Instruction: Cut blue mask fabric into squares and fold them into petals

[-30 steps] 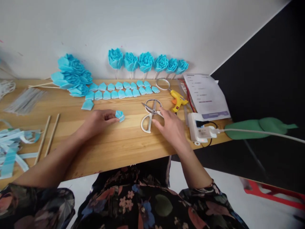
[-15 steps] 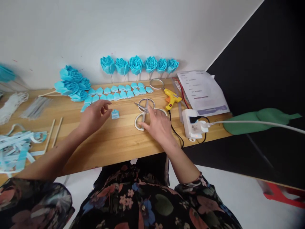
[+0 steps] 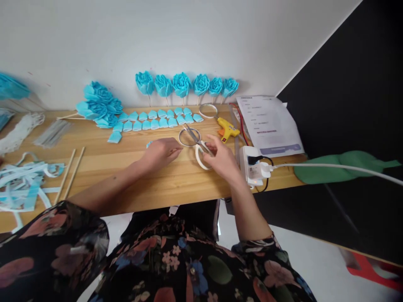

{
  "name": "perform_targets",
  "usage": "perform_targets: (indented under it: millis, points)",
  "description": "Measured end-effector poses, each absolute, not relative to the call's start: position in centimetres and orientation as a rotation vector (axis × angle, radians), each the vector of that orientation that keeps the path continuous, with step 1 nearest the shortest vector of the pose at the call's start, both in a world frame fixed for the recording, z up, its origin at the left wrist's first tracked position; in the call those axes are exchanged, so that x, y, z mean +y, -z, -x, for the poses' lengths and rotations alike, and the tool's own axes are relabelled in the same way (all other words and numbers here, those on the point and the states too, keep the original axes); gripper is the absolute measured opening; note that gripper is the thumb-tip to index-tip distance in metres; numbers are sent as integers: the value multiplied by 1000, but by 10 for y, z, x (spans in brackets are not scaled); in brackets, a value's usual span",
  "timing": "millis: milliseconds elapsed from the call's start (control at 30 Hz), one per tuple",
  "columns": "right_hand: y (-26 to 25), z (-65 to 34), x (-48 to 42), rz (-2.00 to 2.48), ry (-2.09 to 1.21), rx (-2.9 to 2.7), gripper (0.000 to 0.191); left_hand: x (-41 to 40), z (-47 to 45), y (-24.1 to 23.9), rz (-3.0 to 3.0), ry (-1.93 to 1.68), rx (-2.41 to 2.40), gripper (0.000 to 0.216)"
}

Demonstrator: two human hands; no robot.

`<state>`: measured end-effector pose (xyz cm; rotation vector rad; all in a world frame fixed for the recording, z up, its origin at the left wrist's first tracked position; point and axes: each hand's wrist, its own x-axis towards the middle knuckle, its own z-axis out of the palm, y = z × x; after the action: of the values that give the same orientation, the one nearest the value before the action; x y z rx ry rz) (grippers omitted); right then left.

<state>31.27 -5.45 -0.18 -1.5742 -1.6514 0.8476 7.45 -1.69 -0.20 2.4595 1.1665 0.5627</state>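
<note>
My right hand (image 3: 222,159) is closed on the white handles of a pair of scissors (image 3: 200,152). Their blades point up and left, across a clear tape ring (image 3: 181,140) that lies on the wooden table (image 3: 151,184). My left hand (image 3: 161,152) rests palm down just left of that ring. Its fingers are curled together and reach toward the ring's near edge; I cannot see what they pinch. A small folded blue petal (image 3: 148,144) peeks out behind the left hand.
Two rows of blue paper petals (image 3: 157,119) lie behind the hands. Blue paper roses (image 3: 182,84) lean on the wall, with a heap of others (image 3: 99,105) at left. Also here: yellow glue gun (image 3: 227,129), power strip (image 3: 252,165), printed sheet (image 3: 267,123), wooden sticks (image 3: 71,167), ribbon scraps (image 3: 22,184).
My left hand let go of the blue petal and moved right to the tape ring. My right hand closed on the scissors and lifted their handles off the table.
</note>
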Motion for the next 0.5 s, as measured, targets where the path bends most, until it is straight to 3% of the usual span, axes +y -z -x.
perform_targets:
  millis: [133, 333, 500]
  points:
    - [-6, -332, -56, 1197, -1210, -1356, 61, -1, -99, 16, -2549, -473, 1234, 25]
    - [-14, -337, -68, 998, -1295, -1319, 61, 7, -121, 9, -2620, -350, 1304, 31]
    - [-13, -331, -68, 957, -1421, -1177, 50, -5, -102, -20, -1905, -665, 1205, 15]
